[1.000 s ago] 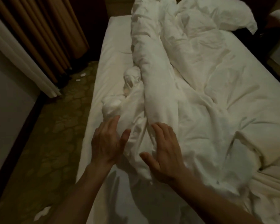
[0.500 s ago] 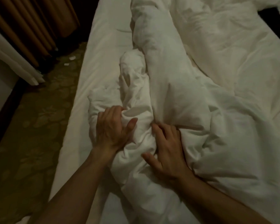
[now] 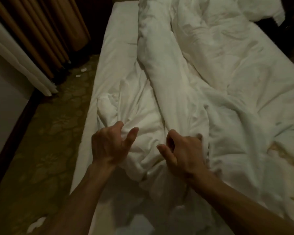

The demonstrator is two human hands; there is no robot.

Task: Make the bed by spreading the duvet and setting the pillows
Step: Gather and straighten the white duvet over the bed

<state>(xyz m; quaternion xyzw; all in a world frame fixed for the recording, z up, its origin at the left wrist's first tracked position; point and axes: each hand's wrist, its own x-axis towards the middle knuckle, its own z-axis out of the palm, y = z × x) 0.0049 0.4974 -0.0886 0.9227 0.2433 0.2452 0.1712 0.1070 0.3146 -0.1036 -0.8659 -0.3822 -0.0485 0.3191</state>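
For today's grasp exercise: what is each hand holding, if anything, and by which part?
Both grip the duvet at its bunched near end: the left hand on the crumpled left fold, the right hand on the base of the long central ridge.

I see the white duvet (image 3: 185, 92) bunched in a long rumpled ridge along the bed's (image 3: 109, 68) middle, its left edge bare.

Both bare forearms extend forward from the lower frame edge, converging slightly. Left hand (image 3: 111, 146): back facing up, fingers curled downward into fabric, thumb extended to the right. Right hand (image 3: 183, 152): back facing up, fingers curled into a fold, thumb pointing left. The hands sit near each other, not touching.
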